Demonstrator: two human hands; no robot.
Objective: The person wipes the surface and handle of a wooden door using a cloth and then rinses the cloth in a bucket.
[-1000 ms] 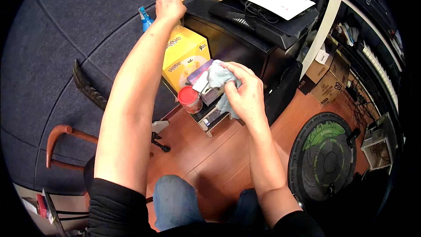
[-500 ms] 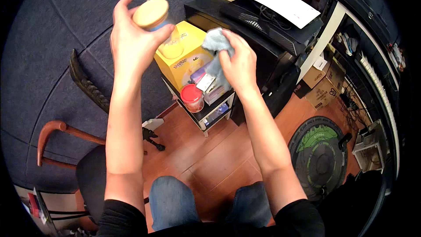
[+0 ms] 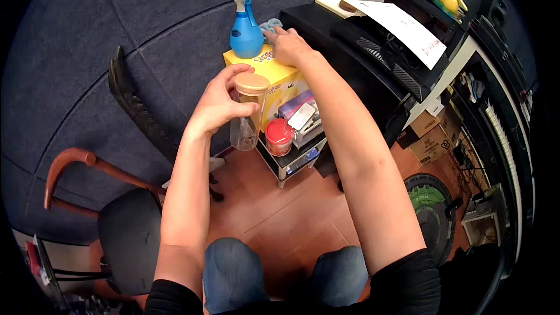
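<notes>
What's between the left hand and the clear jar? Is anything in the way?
Nothing I can see. The left hand is already around the clear jar, its bare thumb on the side below the tan lid. The pale blue cloth is away at the right hand.

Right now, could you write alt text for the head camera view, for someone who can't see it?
A person's left hand grips a clear jar with a wooden lid, while their right hand touches a light-blue cloth. A blue spray bottle stands on a yellow box; a red-lidded canister sits nearby.
</notes>
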